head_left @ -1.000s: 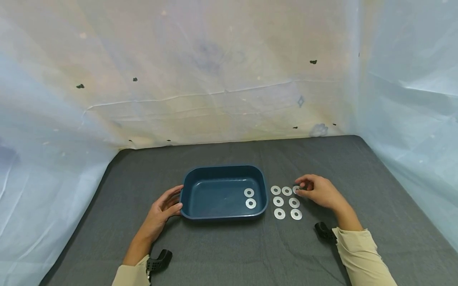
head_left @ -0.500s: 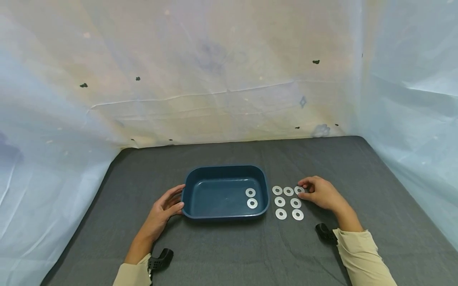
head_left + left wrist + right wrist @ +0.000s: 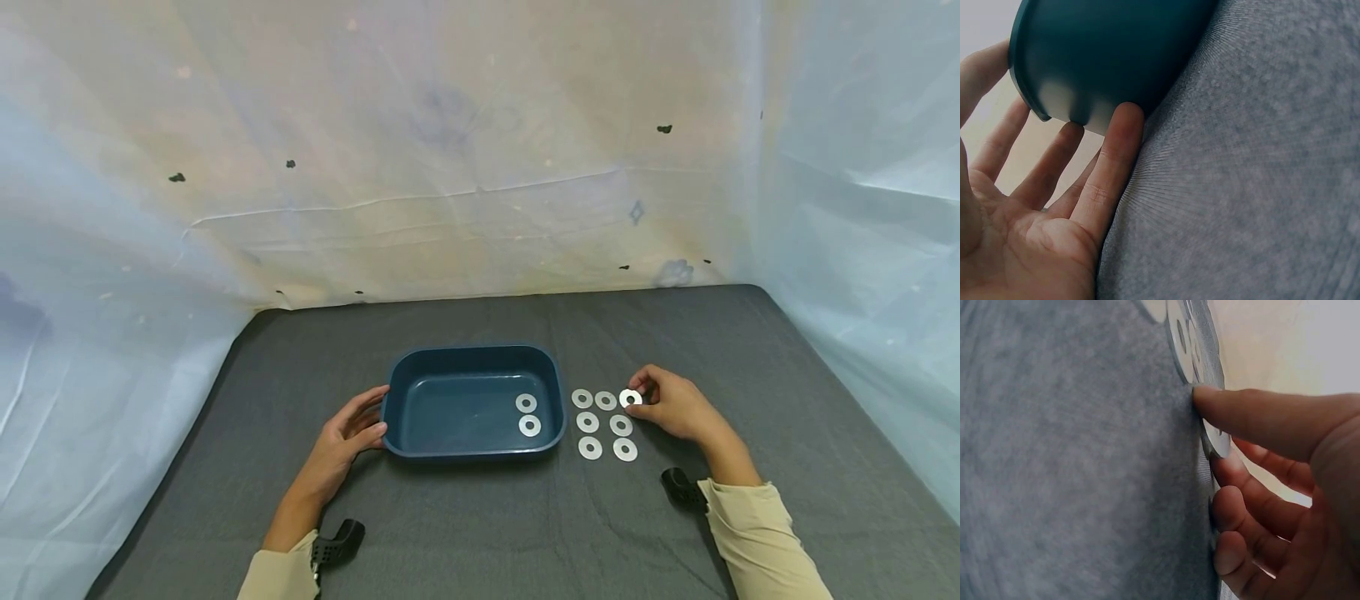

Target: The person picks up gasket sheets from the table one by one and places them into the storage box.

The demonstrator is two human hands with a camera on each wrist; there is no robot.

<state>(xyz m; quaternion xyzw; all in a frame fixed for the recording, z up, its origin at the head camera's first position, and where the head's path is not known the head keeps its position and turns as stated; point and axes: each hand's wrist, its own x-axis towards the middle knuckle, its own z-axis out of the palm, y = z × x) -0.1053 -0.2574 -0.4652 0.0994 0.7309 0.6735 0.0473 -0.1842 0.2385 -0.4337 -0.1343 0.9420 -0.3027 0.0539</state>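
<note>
My left hand (image 3: 343, 433) rests its spread fingertips and thumb against the left end of a dark blue rectangular plastic tub (image 3: 435, 454). The left wrist view shows the fairly straight fingers (image 3: 1054, 165) against the tub's outer wall (image 3: 1110, 56). Two flat metal washers lie inside at the right, one behind (image 3: 519, 407) the other (image 3: 522, 426). My right hand (image 3: 678, 406) pinches a washer (image 3: 631, 392) by its edges, at the back right corner of the group outside. In the right wrist view, thumb and fingertip grip this washer (image 3: 1215, 439) close over the cloth.
Several more washers lie in rows on the grey cloth (image 3: 465, 533) right of the tub, including one at the front right (image 3: 617, 450). Pale patterned sheeting (image 3: 465, 150) rises behind the table and at both sides.
The right hand's fingers have closed on the back right washer, which now shows brighter and slightly shifted. The left hand stays at the tub. The head view has shifted slightly.
</note>
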